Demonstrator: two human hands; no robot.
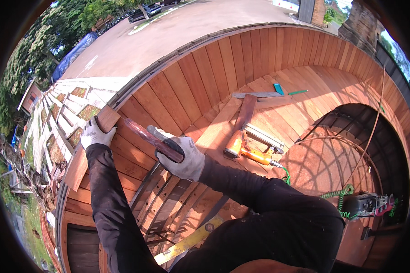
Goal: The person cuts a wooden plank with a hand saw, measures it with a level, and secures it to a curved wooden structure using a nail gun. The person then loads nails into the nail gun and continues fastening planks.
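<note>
My left hand (97, 133), in a pale glove with dark sleeve, grips a short wooden board (107, 117) at the top edge of the curved slatted wall (173, 91). To its right my right hand (184, 157), also gloved, is closed around a dark reddish wooden bar (141, 132), held at a slant over the wall's inner face, its far end near the board. Just beyond my right hand, an orange-and-black nail gun (255, 154) lies on the wooden bench with a green hose attached, against a loose dark plank (246, 109).
A square with turquoise stock (278, 89) and a green pencil (297, 92) lie on the bench. A yellow level (177, 248) is below my arms, beside slatted framing (168, 204). A compressor-like machine with coiled hose (369, 204) stands at right. Outside are pavement, trees and parked vehicles.
</note>
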